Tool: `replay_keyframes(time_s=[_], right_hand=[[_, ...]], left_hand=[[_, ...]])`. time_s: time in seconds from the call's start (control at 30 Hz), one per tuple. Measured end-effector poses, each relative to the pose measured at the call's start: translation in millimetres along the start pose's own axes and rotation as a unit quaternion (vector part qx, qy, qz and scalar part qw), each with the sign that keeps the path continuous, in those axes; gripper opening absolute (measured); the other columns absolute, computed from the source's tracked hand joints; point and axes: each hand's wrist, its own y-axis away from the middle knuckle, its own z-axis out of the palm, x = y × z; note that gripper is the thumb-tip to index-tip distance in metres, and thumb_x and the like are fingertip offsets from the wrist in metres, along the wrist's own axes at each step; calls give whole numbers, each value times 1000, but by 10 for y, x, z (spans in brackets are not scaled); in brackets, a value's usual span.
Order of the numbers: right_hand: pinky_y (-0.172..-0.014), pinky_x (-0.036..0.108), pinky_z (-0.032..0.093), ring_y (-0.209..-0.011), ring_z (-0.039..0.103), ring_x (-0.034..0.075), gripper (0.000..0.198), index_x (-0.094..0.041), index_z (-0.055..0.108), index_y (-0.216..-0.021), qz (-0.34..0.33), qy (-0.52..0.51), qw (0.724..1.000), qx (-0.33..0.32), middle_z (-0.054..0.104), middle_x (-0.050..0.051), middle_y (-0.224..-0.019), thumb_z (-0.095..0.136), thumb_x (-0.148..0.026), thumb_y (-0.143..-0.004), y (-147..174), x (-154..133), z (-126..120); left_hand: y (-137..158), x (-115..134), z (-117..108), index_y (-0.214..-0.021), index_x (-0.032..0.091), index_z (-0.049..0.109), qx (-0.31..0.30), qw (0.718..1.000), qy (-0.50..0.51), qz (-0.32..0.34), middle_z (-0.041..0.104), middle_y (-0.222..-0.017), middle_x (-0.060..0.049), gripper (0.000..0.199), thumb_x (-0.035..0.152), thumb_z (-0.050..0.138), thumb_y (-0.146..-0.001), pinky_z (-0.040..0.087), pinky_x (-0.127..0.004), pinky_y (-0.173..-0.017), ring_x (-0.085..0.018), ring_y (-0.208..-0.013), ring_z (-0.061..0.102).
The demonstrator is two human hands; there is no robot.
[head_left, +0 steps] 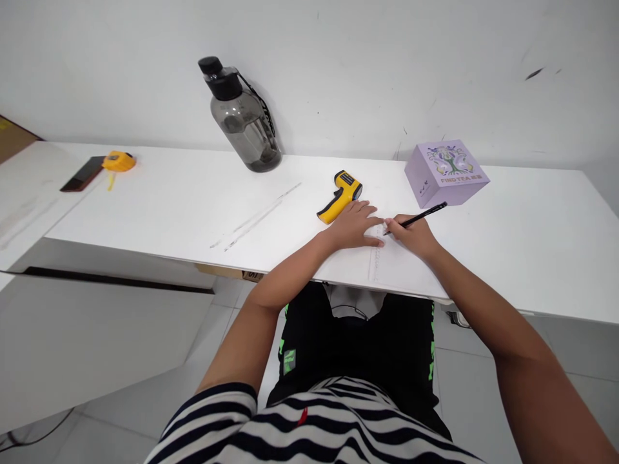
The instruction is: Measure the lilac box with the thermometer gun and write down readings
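A black pencil (425, 213) is gripped in my right hand (414, 236), its tip down on a white notebook (403, 269) with a spiral binding. My left hand (356, 225) lies flat with fingers spread over the notebook's left side, thumb and fingertips close to the pencil tip. Just beyond that hand lies a yellow and black infrared thermometer gun (340, 196), partly behind the fingers. Any writing on the page is too small to read, and both hands cover part of it.
A purple tea box (447, 173) stands at the back right. The grey water bottle (245, 122) leans toward the wall at the back. Far left are a yellow tape measure (118, 161) and a dark flat object (83, 174) on the white table (184, 212). The table's front edge runs before my lap.
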Motion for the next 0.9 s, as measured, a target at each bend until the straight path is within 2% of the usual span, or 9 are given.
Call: replay_keyframes(time_s=[0.3, 0.43, 0.7, 0.9], right_hand=[[-60, 32, 46, -57, 56, 18, 41, -21, 69, -60, 1, 2, 999, 42, 60, 2, -52, 62, -55, -82, 8, -13, 21], [-59, 32, 45, -55, 53, 18, 41, -21, 68, -59, -2, 5, 1000, 30, 57, 2, -50, 61, -55, -82, 3, -18, 6], [-58, 32, 41, -55, 51, 17, 41, -22, 65, -58, -1, 8, 1000, 20, 56, 2, -51, 60, -54, -81, 5, -41, 8], [-58, 32, 40, -55, 51, 18, 41, -22, 62, -57, -4, 11, 999, 34, 56, 2, -51, 59, -55, -82, -2, -24, 11]], left_hand=[[-2, -9, 10, -146, 25, 59, 3, 1000, 8, 1, 49, -158, -12, 66, 64, 62, -93, 24, -52, -126, -34, -152, 34], [-1, 2, -10, -147, 27, 57, -4, 1000, 3, -3, 48, -158, -10, 66, 66, 60, -93, 25, -51, -125, -33, -152, 33], [0, -5, 8, -147, 24, 58, 1, 1000, 3, 0, 48, -158, -13, 68, 65, 61, -93, 23, -52, -126, -35, -152, 34], [0, 1, -8, -147, 24, 58, -2, 1000, 3, -3, 49, -158, -12, 68, 65, 62, -93, 23, -51, -127, -34, -151, 35]])
